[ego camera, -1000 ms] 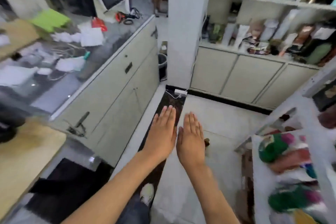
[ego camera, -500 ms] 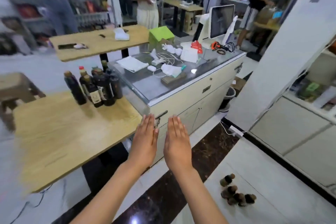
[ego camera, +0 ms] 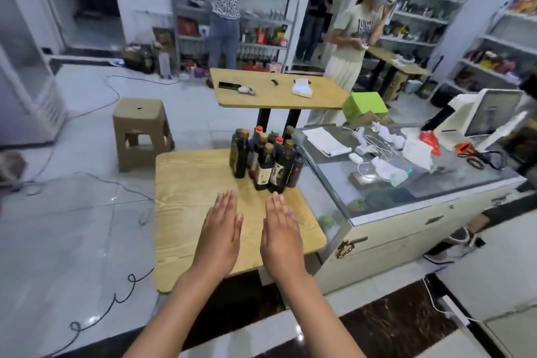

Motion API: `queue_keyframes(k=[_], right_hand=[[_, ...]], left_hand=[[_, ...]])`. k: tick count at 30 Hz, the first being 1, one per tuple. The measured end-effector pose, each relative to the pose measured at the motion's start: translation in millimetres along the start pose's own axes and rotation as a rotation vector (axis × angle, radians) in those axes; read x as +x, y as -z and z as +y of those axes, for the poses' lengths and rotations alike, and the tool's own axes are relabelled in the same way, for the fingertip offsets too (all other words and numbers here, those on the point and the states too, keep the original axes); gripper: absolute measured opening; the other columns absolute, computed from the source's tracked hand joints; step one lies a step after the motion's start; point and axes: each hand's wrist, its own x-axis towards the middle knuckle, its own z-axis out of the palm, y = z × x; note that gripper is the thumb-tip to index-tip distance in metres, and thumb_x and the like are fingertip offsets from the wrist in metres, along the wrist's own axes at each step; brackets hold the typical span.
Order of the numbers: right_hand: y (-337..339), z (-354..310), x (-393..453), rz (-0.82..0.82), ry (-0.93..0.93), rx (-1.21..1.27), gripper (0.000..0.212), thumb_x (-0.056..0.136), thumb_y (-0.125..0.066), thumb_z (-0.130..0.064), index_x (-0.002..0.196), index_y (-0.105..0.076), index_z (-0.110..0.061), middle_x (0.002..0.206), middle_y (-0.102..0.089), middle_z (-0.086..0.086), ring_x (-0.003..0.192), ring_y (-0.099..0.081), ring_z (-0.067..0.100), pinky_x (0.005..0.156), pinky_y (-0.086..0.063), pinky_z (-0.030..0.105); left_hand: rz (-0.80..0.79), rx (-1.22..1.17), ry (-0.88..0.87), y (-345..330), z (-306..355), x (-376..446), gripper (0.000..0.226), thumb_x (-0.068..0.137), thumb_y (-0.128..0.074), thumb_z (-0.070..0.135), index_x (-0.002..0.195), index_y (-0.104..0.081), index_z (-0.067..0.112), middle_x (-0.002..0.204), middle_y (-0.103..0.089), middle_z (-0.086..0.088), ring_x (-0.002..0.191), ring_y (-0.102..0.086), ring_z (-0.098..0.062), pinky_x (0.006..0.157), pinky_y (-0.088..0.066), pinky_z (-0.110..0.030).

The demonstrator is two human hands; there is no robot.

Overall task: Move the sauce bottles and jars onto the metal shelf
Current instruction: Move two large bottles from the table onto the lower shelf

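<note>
Several dark sauce bottles [ego camera: 266,161] with gold and red caps stand clustered at the far right corner of a small wooden table [ego camera: 186,212]. My left hand [ego camera: 222,231] and my right hand [ego camera: 280,234] hover flat, palms down, fingers straight, side by side over the table's near half. Both hands are empty and a short way in front of the bottles. A metal shelf [ego camera: 261,9] with goods stands at the back of the room.
A glass-topped counter [ego camera: 406,183] with cables, papers and a monitor [ego camera: 488,113] adjoins the table on the right. A plastic stool [ego camera: 141,131] stands to the left, a second wooden table [ego camera: 276,93] behind. Three people stand near the back shelves. Cables lie across the floor.
The view has swung left from the cabinets to the wooden table with the bottles. My hands stay flat and empty, now spread slightly apart over the table.
</note>
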Motion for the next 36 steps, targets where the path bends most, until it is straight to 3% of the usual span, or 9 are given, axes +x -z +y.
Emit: queue_keyframes(k=[5, 14, 18, 22, 29, 36], right_hand=[[-30, -39, 49, -0.069, 0.007, 0.06, 0.054, 0.105, -0.029, -0.015, 0.157, -0.016, -0.015, 0.165, -0.013, 0.002, 0.152, -0.005, 0.012, 0.123, -0.002, 0.027], [-71, -36, 135, -0.107, -0.109, 0.202, 0.051, 0.105, -0.033, -0.021, 0.155, -0.026, -0.016, 0.162, -0.024, -0.001, 0.15, -0.015, 0.01, 0.122, -0.017, 0.028], [-95, -12, 189, -0.145, -0.11, 0.249, 0.052, 0.105, -0.035, -0.02, 0.155, -0.025, -0.012, 0.163, -0.022, 0.001, 0.151, -0.014, 0.011, 0.122, -0.011, 0.024], [-122, 22, 248, -0.176, -0.16, 0.319, 0.054, 0.105, -0.036, -0.025, 0.156, -0.024, -0.011, 0.163, -0.021, 0.003, 0.151, -0.014, 0.014, 0.123, -0.015, 0.031], [-168, 77, 335, -0.273, -0.285, 0.484, 0.057, 0.104, -0.043, -0.025, 0.155, -0.023, -0.009, 0.161, -0.025, 0.007, 0.15, -0.019, 0.018, 0.12, -0.017, 0.029], [-209, 95, 392, -0.278, -0.285, 0.63, 0.051, 0.096, -0.057, -0.021, 0.143, -0.04, -0.014, 0.142, -0.048, 0.009, 0.132, -0.044, 0.024, 0.109, -0.037, 0.034]], left_hand=[[0.01, -0.037, 0.041, 37, -55, 32, 0.055, 0.104, -0.022, 0.035, 0.155, -0.007, 0.02, 0.162, -0.004, 0.007, 0.141, 0.01, 0.003, 0.121, -0.003, -0.026], [0.024, 0.012, 0.09, 64, -103, 109, 0.053, 0.105, -0.023, 0.033, 0.155, -0.01, 0.019, 0.162, -0.007, 0.006, 0.147, 0.004, -0.004, 0.121, -0.007, -0.028], [0.043, 0.004, 0.109, 42, -96, 157, 0.053, 0.105, -0.023, 0.032, 0.155, -0.01, 0.018, 0.162, -0.008, 0.006, 0.147, 0.003, -0.004, 0.121, -0.008, -0.028], [0.017, 0.078, 0.118, 6, -90, 218, 0.053, 0.105, -0.022, 0.033, 0.154, -0.01, 0.017, 0.162, -0.009, 0.005, 0.148, 0.001, -0.006, 0.12, -0.006, -0.027], [-0.068, 0.211, 0.16, -46, -94, 332, 0.052, 0.106, -0.024, 0.029, 0.154, -0.014, 0.013, 0.162, -0.012, -0.001, 0.149, -0.003, -0.011, 0.12, -0.009, -0.029], [-0.101, 0.095, 0.235, -87, -120, 433, 0.053, 0.099, -0.038, 0.003, 0.149, -0.031, 0.015, 0.157, -0.028, -0.007, 0.145, -0.023, -0.02, 0.116, -0.021, -0.029]])
